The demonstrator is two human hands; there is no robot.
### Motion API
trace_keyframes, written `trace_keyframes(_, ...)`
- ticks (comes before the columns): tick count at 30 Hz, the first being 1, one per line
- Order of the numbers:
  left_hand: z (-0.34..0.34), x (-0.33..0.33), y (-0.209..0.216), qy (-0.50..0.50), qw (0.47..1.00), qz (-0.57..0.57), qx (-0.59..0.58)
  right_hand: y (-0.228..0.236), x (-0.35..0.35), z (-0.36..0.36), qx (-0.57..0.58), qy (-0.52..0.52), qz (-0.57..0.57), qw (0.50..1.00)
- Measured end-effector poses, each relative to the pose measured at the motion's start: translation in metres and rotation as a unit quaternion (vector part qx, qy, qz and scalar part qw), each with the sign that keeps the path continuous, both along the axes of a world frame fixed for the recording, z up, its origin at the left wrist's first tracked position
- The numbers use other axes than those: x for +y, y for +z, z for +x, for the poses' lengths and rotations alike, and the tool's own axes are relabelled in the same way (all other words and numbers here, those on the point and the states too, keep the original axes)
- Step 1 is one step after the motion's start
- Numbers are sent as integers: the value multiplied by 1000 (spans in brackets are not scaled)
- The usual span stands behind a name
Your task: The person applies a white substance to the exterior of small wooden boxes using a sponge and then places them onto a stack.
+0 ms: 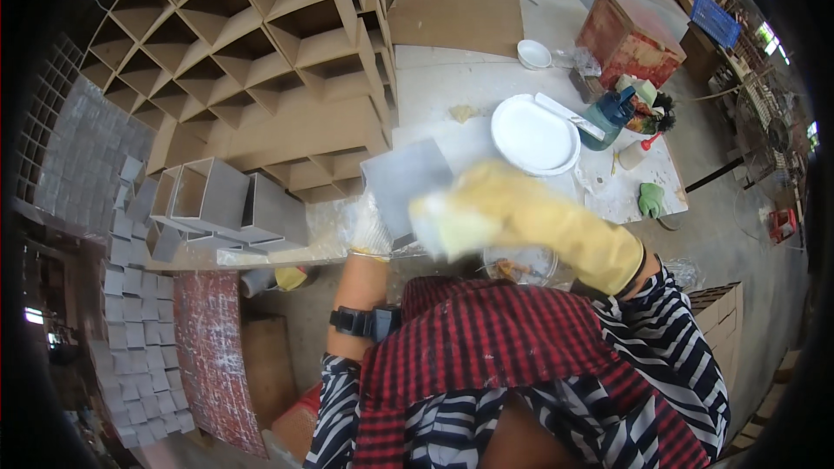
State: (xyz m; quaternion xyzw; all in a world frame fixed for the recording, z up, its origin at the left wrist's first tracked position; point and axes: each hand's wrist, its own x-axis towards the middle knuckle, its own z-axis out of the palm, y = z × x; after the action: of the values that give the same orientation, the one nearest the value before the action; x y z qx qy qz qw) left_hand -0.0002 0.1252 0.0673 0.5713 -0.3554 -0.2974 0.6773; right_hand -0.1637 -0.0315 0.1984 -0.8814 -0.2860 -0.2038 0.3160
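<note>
A grey open-ended box (pixel 408 175) stands at the near edge of the white worktable (pixel 443 78). My left hand (pixel 371 224), in a white knit glove, grips its left side; some of the fingers are hidden. My right hand (pixel 486 200) wears a long yellow rubber glove and is smeared by motion. Closed in it is a soft pale sponge or cloth (pixel 447 224), at the right side of the box. A clear tub (pixel 521 265) with something brownish inside shows partly below my right glove.
Left stands a large brown board rack of square compartments (pixel 261 61), with several grey boxes (pixel 204 195) before it. Right are a white basin (pixel 534 135), a teal jug (pixel 608 117), a red-capped bottle (pixel 638 152) and a green glove (pixel 651 200). Stacked grey boxes (pixel 139 330) fill the lower left.
</note>
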Motion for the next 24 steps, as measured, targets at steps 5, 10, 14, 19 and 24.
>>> trace_keyframes(5,-14,-14,13,-77,984,-55,149,19,-20,-3,105,-48,55,992)
trace_keyframes(10,-23,4,-30,-198,777,-237,549,-2,-53,23,-82,-174,-47,980)
trace_keyframes(14,-34,4,-24,-125,810,-213,532,16,-62,18,-83,-253,29,963)
trace_keyframes(19,-36,14,-27,40,978,117,-171,30,-7,-1,25,31,-144,989)
trace_keyframes(24,-80,33,15,46,994,87,46,32,-61,31,-19,-144,-128,981)
